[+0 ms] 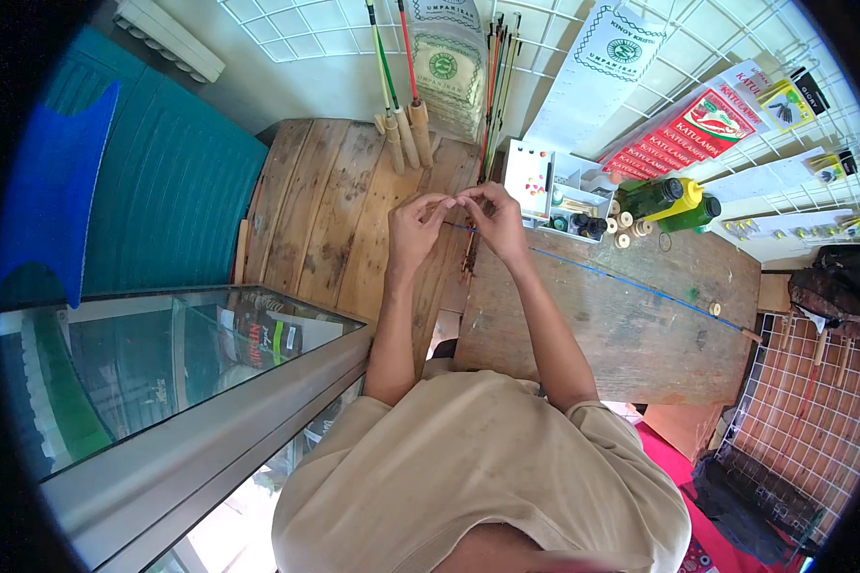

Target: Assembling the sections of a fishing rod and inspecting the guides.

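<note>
Two white sacks (446, 57) with green round emblems hang on the wall grid; red packets (683, 134) fan out right; yellow carded packs (784, 103) beyond.

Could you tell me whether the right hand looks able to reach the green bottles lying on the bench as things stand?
Probably yes: the green bottles lie just right of the right hand, with only small spools between.

A: Bright, even daylight, soft shadows around the wooden table (631, 325)?
B: Yes. Left of it, the glass case (162, 363) reflects glare; edges bend, corners black.
</note>
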Demonstrator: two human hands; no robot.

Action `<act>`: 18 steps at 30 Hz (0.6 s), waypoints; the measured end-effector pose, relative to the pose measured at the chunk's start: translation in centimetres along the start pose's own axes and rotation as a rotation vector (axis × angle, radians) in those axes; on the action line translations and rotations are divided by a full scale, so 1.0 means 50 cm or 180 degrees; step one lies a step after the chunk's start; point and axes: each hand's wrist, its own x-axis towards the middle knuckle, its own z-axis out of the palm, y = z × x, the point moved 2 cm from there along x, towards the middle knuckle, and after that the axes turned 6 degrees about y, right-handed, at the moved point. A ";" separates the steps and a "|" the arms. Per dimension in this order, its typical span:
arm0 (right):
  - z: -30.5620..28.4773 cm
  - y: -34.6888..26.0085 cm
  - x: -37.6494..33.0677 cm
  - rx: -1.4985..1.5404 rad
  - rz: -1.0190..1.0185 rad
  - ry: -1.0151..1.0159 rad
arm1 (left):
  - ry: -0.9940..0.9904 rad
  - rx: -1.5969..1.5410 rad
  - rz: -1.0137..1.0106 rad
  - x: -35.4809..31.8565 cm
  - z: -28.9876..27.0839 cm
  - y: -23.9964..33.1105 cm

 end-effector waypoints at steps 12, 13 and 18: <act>0.015 0.006 -0.022 -0.0196 0.0306 -0.0124 | -0.0078 0.0431 0.0048 -0.005 -0.009 -0.030; 0.014 0.013 -0.025 -0.0204 0.0311 -0.0116 | -0.0089 0.0425 0.0049 -0.006 -0.006 -0.031; 0.020 0.037 -0.042 -0.0236 0.0412 -0.0197 | -0.0032 0.0987 0.0261 -0.020 -0.003 -0.058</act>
